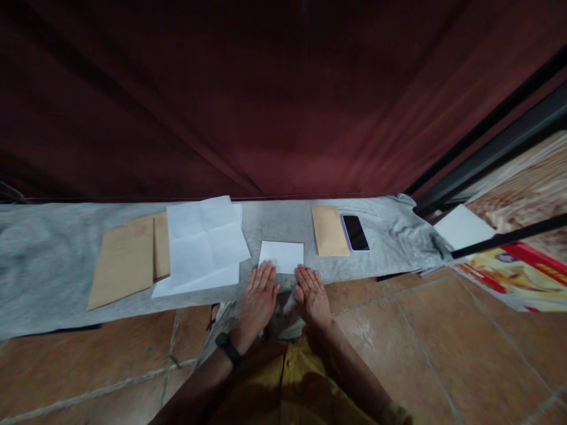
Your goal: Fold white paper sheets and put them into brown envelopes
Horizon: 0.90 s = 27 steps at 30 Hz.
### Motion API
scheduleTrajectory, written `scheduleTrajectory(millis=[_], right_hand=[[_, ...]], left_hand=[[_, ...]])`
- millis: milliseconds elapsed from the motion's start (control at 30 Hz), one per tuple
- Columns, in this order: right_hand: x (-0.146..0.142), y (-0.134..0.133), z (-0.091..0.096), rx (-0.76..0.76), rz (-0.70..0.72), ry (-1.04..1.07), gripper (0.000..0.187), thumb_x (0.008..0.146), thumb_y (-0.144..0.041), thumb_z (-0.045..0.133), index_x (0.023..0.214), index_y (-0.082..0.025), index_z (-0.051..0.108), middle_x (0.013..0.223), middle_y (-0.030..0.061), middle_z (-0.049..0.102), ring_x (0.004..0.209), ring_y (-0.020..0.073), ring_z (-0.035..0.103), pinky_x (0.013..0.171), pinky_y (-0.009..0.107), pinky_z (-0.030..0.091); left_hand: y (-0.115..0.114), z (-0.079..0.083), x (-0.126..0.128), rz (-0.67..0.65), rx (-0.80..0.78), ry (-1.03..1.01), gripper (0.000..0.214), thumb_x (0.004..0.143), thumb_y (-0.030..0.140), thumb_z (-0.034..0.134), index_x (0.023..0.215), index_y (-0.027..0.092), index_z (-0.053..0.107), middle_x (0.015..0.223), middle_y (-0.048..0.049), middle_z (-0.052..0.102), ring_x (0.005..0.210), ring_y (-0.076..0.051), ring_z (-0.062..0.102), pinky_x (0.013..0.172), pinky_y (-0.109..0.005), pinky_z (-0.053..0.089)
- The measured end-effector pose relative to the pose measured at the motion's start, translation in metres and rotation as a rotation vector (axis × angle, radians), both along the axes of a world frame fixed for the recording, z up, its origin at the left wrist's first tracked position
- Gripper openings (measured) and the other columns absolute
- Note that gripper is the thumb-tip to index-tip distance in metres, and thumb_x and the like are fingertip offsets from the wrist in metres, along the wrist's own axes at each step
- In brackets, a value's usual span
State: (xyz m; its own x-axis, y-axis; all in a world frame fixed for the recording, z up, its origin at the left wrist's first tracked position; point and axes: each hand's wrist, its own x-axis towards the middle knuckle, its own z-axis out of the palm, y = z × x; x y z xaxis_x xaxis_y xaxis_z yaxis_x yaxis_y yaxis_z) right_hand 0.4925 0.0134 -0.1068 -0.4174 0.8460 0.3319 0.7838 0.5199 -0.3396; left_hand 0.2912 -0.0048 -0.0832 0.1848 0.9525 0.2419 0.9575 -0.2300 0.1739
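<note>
A small white rectangle of folded paper lies flat on the grey cloth in front of me. My left hand rests palm down with its fingers stretched over the paper's lower left corner. At the lower right corner, my right hand lies flat, fingertips at the paper's edge. Larger white sheets with crease lines overlap to the left. Beyond them are brown envelopes, one partly over another. To the right lies a single tan envelope.
A phone with a dark screen lies beside the tan envelope. The grey cloth covers a narrow bench against a dark red curtain. Black metal bars and a colourful printed box stand at the right, above a tiled floor.
</note>
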Motion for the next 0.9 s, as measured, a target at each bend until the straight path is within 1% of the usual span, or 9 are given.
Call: scheduleTrajectory(millis=[67, 167, 333, 467, 567, 633, 767, 833, 900], right_hand=[[-0.001, 0.000, -0.002, 0.007, -0.013, -0.003, 0.049, 0.106, -0.026, 0.034, 0.154, -0.014, 0.041, 0.157, 0.0113, 0.046, 0.149, 0.0232, 0.038, 0.125, 0.051, 0.027], [-0.001, 0.000, -0.005, 0.006, -0.014, -0.016, 0.049, 0.107, -0.026, 0.035, 0.153, -0.013, 0.043, 0.156, 0.0117, 0.047, 0.149, 0.0239, 0.037, 0.125, 0.051, 0.027], [0.000, 0.001, -0.008, 0.013, -0.001, -0.034, 0.049, 0.106, -0.024, 0.035, 0.153, -0.012, 0.042, 0.156, 0.0130, 0.047, 0.149, 0.0241, 0.037, 0.124, 0.051, 0.027], [0.000, 0.001, -0.013, 0.044, -0.004, -0.005, 0.050, 0.105, -0.024, 0.036, 0.155, -0.014, 0.040, 0.156, 0.0123, 0.047, 0.149, 0.0239, 0.037, 0.124, 0.051, 0.028], [0.001, 0.000, -0.014, 0.045, -0.001, 0.006, 0.050, 0.106, -0.023, 0.036, 0.155, -0.014, 0.039, 0.157, 0.0122, 0.046, 0.149, 0.0237, 0.036, 0.124, 0.051, 0.028], [0.001, 0.000, -0.014, 0.038, 0.001, 0.007, 0.051, 0.106, -0.024, 0.036, 0.156, -0.015, 0.038, 0.157, 0.0118, 0.046, 0.150, 0.0238, 0.036, 0.124, 0.051, 0.028], [0.000, 0.001, -0.011, 0.031, -0.007, -0.003, 0.053, 0.105, -0.023, 0.036, 0.158, -0.016, 0.035, 0.157, 0.0115, 0.046, 0.149, 0.0237, 0.037, 0.124, 0.051, 0.028], [0.000, 0.001, -0.009, 0.024, -0.007, -0.015, 0.053, 0.105, -0.024, 0.036, 0.158, -0.016, 0.034, 0.156, 0.0116, 0.047, 0.148, 0.0237, 0.038, 0.124, 0.051, 0.028], [0.000, 0.001, -0.008, 0.020, -0.009, -0.021, 0.053, 0.105, -0.024, 0.037, 0.158, -0.016, 0.035, 0.155, 0.0115, 0.048, 0.148, 0.0237, 0.039, 0.124, 0.051, 0.029]], left_hand=[[0.008, 0.001, 0.014, -0.071, -0.014, -0.001, 0.052, 0.104, 0.034, 0.034, 0.148, 0.009, 0.047, 0.159, -0.0140, 0.042, 0.152, -0.025, 0.031, 0.126, -0.047, 0.029], [0.021, -0.002, 0.028, -0.100, -0.023, -0.015, 0.057, 0.104, 0.041, 0.035, 0.149, 0.007, 0.044, 0.160, -0.0164, 0.040, 0.152, -0.026, 0.031, 0.125, -0.046, 0.030], [0.041, -0.012, 0.022, -0.013, -0.021, -0.024, 0.065, 0.104, 0.046, 0.034, 0.153, 0.003, 0.036, 0.161, -0.0203, 0.037, 0.153, -0.028, 0.028, 0.124, -0.047, 0.030], [0.050, -0.015, 0.008, 0.086, -0.030, -0.004, 0.066, 0.103, 0.042, 0.033, 0.154, 0.000, 0.032, 0.162, -0.0229, 0.033, 0.153, -0.030, 0.026, 0.124, -0.048, 0.029], [0.053, -0.014, 0.008, 0.140, -0.033, 0.007, 0.063, 0.103, 0.038, 0.033, 0.153, -0.001, 0.034, 0.162, -0.0240, 0.032, 0.153, -0.031, 0.027, 0.124, -0.049, 0.028], [0.056, -0.013, 0.014, 0.106, -0.038, 0.001, 0.060, 0.103, 0.036, 0.034, 0.153, 0.004, 0.037, 0.162, -0.0214, 0.033, 0.153, -0.030, 0.027, 0.124, -0.049, 0.029], [0.065, -0.012, 0.028, -0.073, -0.062, -0.034, 0.052, 0.103, 0.032, 0.037, 0.152, 0.017, 0.044, 0.163, -0.0104, 0.036, 0.153, -0.027, 0.027, 0.125, -0.049, 0.027], [0.071, -0.013, 0.031, -0.091, -0.063, -0.052, 0.051, 0.103, 0.032, 0.036, 0.152, 0.019, 0.045, 0.163, -0.0084, 0.036, 0.153, -0.026, 0.027, 0.126, -0.049, 0.026], [0.074, -0.014, 0.029, -0.075, -0.057, -0.062, 0.053, 0.103, 0.033, 0.035, 0.152, 0.014, 0.044, 0.163, -0.0111, 0.036, 0.153, -0.026, 0.028, 0.126, -0.048, 0.026]])
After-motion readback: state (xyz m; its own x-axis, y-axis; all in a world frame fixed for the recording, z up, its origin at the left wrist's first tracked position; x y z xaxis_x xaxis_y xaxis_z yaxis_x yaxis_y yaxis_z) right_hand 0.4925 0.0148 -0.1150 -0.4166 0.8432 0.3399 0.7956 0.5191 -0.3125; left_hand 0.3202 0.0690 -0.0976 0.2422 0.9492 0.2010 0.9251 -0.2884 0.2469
